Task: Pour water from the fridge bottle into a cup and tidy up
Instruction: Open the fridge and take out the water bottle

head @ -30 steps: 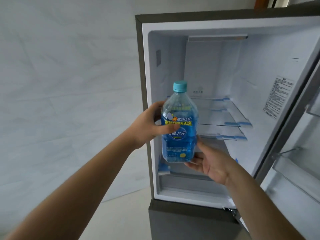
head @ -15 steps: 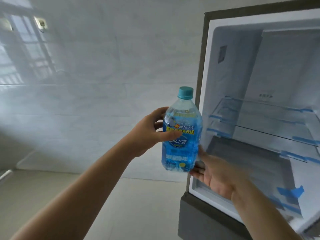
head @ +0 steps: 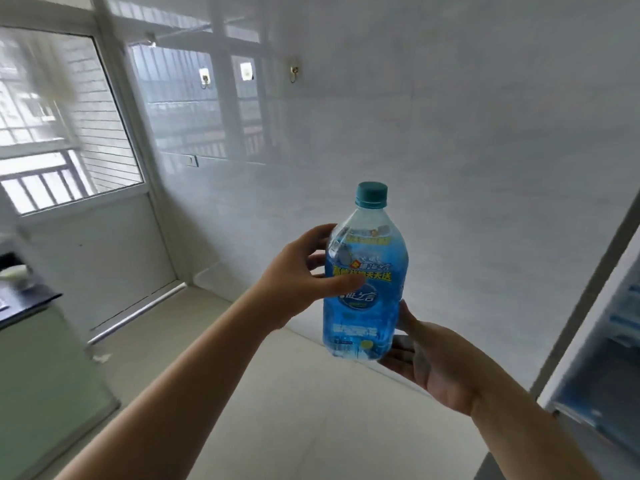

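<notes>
Fingers [head: 343,284] of both hands wrap the upright capped bottle [head: 363,306], right hand [head: 433,362] cupping its base.

Bottle [head: 363,292] between hands, fridge [head: 602,323] right.

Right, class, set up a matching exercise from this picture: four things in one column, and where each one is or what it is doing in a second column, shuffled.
Things:
1. bottle cap
2. left hand
3. right hand
4. fridge

Places or states:
A. supports the bottle's base
B. at the right edge, open
C. screwed on top, teal
D. grips the bottle's side at the label

Pairs: 1-C, 2-D, 3-A, 4-B
</notes>
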